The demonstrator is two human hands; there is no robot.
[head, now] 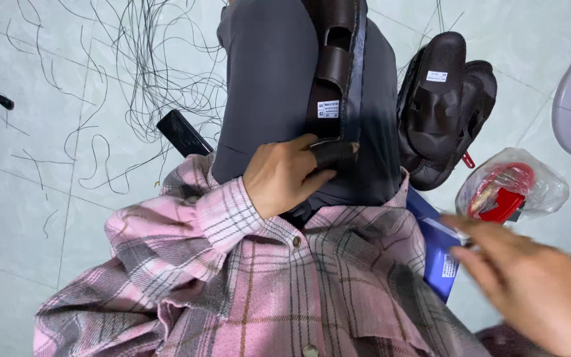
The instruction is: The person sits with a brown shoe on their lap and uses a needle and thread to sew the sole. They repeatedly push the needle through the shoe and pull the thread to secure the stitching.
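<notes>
Dark brown sandal [334,66], strapped, smooth leather-like upper with a small white label near its lower end, lying lengthwise on the person's lap along the grey trousers [272,79]. Left hand [284,175] rests on the sandal's near end, thumb and fingers closed around it, one fingertip in a dark cover. Right hand [530,284] blurred at the lower right, fingers stretched out and holding nothing that can be made out, close above a blue booklet [439,254]. Floor [28,152]: pale green-grey tiles, glossy, with thin grout lines, strewn with loose black threads [147,73] in curls and tangles. On the floor to the right of the lap, a stack of matching dark sandals [447,106], each with a white label. Near it, a crinkled clear plastic bag [513,185] with red contents. A flat black rectangular object [183,132] lies by the left thigh. Shirt [246,291]: pink and grey plaid, soft flannel, buttoned.
</notes>
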